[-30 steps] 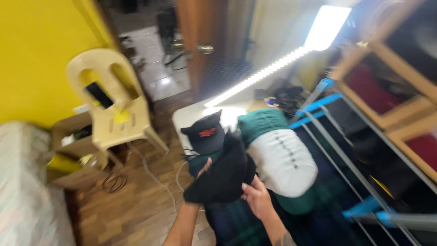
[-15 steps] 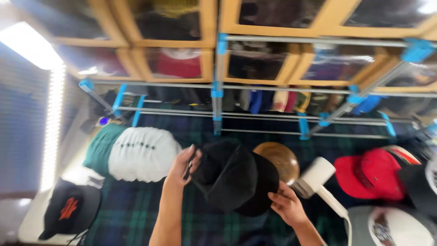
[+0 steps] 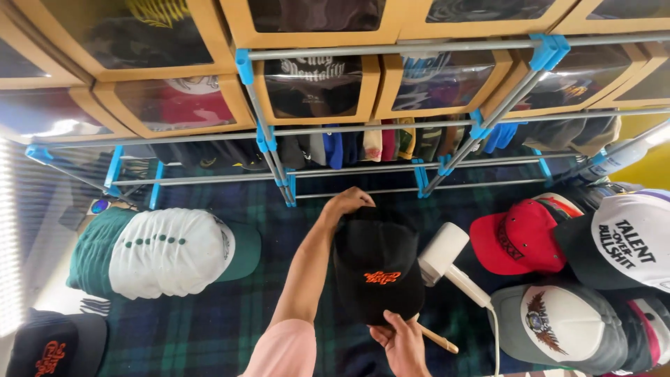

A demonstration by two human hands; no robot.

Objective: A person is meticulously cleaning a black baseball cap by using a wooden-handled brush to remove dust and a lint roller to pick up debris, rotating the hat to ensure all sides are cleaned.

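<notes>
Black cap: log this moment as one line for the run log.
left hand grip on black cap back edge | right hand grip on brim | cap above plaid blanket | white mallet beside | red cap right

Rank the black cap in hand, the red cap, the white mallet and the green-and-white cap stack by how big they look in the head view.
1. green-and-white cap stack
2. black cap, held by the left hand and right hand, and nearer the camera, so perhaps flattered
3. red cap
4. white mallet, its handle partly hidden
</notes>
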